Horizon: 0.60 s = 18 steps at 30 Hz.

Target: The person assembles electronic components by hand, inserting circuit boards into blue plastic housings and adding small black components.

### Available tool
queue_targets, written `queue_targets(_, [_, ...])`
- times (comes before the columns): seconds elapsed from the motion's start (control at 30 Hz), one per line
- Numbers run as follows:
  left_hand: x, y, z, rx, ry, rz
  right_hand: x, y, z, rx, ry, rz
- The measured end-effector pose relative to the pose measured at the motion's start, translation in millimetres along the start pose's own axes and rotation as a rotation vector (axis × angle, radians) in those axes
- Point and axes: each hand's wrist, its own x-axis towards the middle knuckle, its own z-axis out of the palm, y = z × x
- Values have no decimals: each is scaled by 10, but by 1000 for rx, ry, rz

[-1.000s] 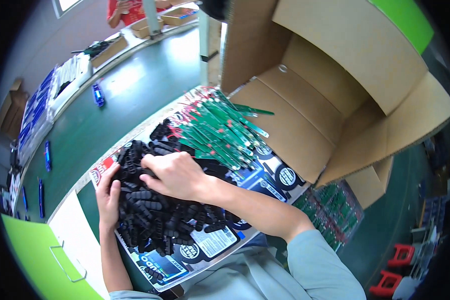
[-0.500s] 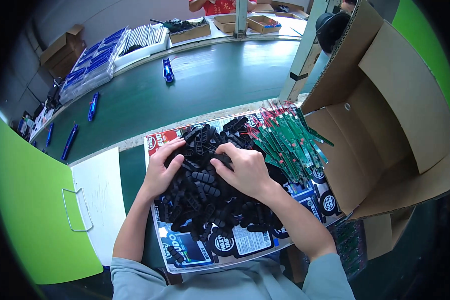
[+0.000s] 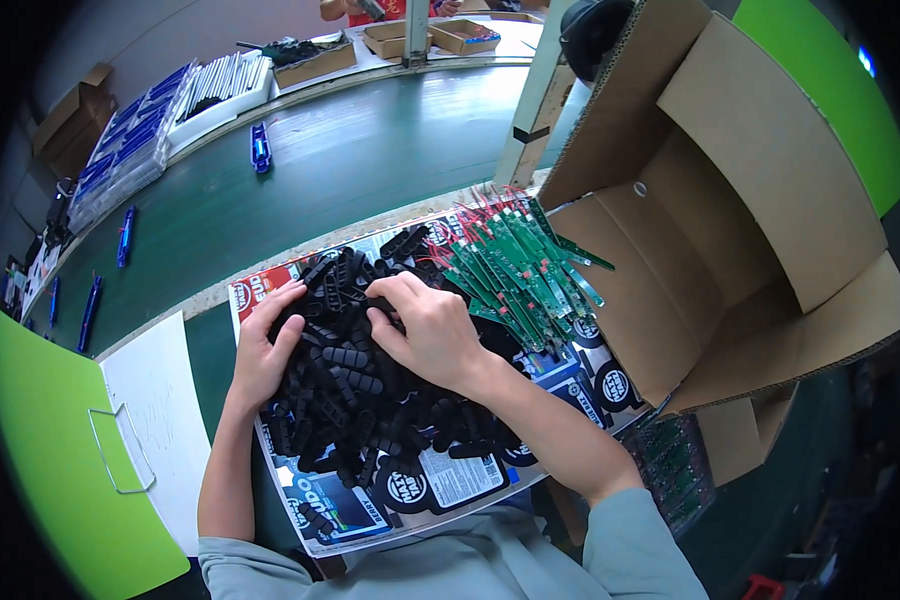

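Note:
A heap of small black ribbed parts (image 3: 345,390) is piled on a printed cardboard sheet (image 3: 410,510) in front of me. My left hand (image 3: 267,345) rests at the heap's left edge, thumb apart from the fingers, with no part clearly held. Over the upper middle of the heap, my right hand (image 3: 425,325) is curled, black material showing between thumb and forefinger. Its other fingertips are hidden, so I cannot see how many parts it grips. Just beyond that hand lies a bundle of narrow green circuit boards (image 3: 510,270) with red wires.
A large opened carton (image 3: 710,260) stands at the right. Across the back runs a green conveyor belt (image 3: 320,190) carrying several blue casings (image 3: 260,148). A green board with a white sheet (image 3: 160,410) is at the left. Another person's hand (image 3: 335,10) shows beyond the belt.
The whole scene has shifted left in the view as my head turned. Both hands keep nearly the same place on the heap. Beyond the belt, the other person's hands have moved.

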Motion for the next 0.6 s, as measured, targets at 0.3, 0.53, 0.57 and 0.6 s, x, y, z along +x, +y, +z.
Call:
queue_targets(0.3, [-10, 7, -3, 17, 9, 3, 18, 36, 11, 69, 25, 30])
queue_targets(0.53, [7, -29, 0, 4, -4, 3, 335, -83, -384, 240, 63, 312])
queue_targets(0.57, [-5, -41, 0, -2, -7, -3, 361, -94, -434, 259, 69, 347])
queue_targets(0.6, [-22, -52, 1, -7, -3, -4, 353, -110, -469, 276, 98, 337])
